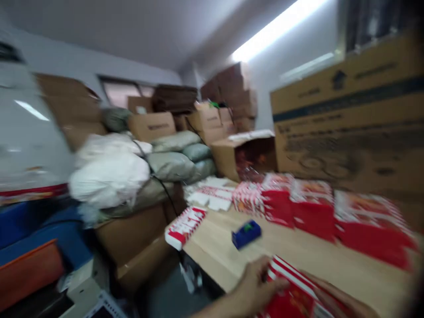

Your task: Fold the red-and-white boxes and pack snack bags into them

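Observation:
At the lower right, a red-and-white striped box (291, 293) is held low over the near part of the wooden table. My left hand (256, 285) grips its left side, with the thumb across the front. On the box's right side lies my right hand (341, 300), partly cut off by the bottom edge, its fingers against the package. A blue tape dispenser (247, 233) sits on the table just beyond my left hand. Another red-and-white box (185, 227) lies at the table's left corner. Motion blur hides the finer print.
Red packages (311, 210) line the table's back edge, beside flat white-and-red cartons (212, 194). Behind them stand an open cardboard box (225, 157) and a big carton (347, 128). Stacked sacks (172, 165), a white bag (109, 172) and blue bins (59, 238) fill the left.

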`<action>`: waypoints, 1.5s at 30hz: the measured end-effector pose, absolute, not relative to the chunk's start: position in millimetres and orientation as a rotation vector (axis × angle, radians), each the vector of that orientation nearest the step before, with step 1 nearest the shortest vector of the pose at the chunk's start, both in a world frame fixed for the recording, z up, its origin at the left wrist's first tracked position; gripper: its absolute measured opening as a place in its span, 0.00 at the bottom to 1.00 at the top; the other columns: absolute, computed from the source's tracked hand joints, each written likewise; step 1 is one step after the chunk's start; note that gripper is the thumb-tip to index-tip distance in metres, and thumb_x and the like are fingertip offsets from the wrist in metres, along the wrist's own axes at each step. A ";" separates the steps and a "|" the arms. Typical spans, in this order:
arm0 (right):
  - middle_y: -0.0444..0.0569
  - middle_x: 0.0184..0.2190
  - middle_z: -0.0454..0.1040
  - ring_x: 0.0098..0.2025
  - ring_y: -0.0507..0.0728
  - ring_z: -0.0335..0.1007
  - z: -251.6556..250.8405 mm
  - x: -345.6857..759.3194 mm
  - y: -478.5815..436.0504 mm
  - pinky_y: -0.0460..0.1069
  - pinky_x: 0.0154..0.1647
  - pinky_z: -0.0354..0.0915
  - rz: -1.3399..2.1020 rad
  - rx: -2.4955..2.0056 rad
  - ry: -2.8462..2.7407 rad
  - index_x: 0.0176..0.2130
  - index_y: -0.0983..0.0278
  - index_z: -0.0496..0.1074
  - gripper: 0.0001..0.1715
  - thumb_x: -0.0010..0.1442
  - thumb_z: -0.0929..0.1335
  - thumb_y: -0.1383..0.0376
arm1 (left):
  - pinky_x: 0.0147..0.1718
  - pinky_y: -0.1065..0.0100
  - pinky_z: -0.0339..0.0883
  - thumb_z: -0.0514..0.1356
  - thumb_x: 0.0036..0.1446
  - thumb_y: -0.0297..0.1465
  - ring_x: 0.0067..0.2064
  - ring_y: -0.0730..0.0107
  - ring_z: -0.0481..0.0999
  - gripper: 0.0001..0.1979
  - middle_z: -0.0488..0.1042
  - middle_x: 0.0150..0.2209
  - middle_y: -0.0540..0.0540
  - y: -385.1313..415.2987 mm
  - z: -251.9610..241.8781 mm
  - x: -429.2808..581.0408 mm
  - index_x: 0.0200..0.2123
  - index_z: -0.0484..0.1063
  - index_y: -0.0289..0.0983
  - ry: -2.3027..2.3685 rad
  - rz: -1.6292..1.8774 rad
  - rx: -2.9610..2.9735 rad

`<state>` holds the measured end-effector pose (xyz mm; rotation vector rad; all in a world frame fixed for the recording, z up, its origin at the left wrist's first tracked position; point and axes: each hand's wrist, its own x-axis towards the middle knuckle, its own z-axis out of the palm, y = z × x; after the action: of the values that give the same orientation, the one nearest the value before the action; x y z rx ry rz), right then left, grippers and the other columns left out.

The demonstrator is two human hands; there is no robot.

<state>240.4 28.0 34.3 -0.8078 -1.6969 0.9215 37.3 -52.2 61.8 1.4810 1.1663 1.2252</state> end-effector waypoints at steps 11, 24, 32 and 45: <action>0.49 0.63 0.74 0.66 0.65 0.68 -15.2 247.7 -41.9 0.64 0.69 0.60 1.570 -0.943 -1.683 0.61 0.51 0.74 0.27 0.67 0.69 0.47 | 0.45 0.63 0.74 0.65 0.63 0.39 0.46 0.59 0.79 0.21 0.78 0.53 0.39 -69.7 2.1 0.5 0.57 0.73 0.38 1.126 0.882 1.350; 0.49 0.60 0.77 0.64 0.64 0.70 -0.8 241.6 -63.1 0.65 0.68 0.62 1.431 -1.071 -1.739 0.61 0.49 0.74 0.22 0.70 0.68 0.54 | 0.47 0.59 0.76 0.67 0.61 0.38 0.46 0.57 0.83 0.20 0.84 0.45 0.42 -76.0 3.4 -12.3 0.56 0.77 0.39 1.077 0.887 1.207; 0.49 0.61 0.76 0.65 0.63 0.68 -11.3 242.2 -59.0 0.64 0.69 0.60 1.467 -1.102 -1.729 0.59 0.50 0.76 0.20 0.70 0.68 0.53 | 0.51 0.58 0.76 0.66 0.62 0.36 0.49 0.58 0.82 0.20 0.80 0.54 0.40 -79.6 -2.3 -9.1 0.57 0.75 0.38 1.122 0.974 1.210; 0.49 0.59 0.77 0.63 0.64 0.70 -9.3 241.2 -65.5 0.65 0.67 0.64 1.402 -1.145 -1.698 0.58 0.49 0.77 0.20 0.68 0.69 0.52 | 0.55 0.55 0.74 0.68 0.58 0.34 0.54 0.55 0.80 0.11 0.71 0.64 0.37 -87.7 0.2 0.6 0.42 0.77 0.36 1.263 1.143 0.931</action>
<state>241.2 -65.5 -9.3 -1.1454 -1.6976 1.4024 0.6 -87.7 0.2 0.9312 1.2629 1.1425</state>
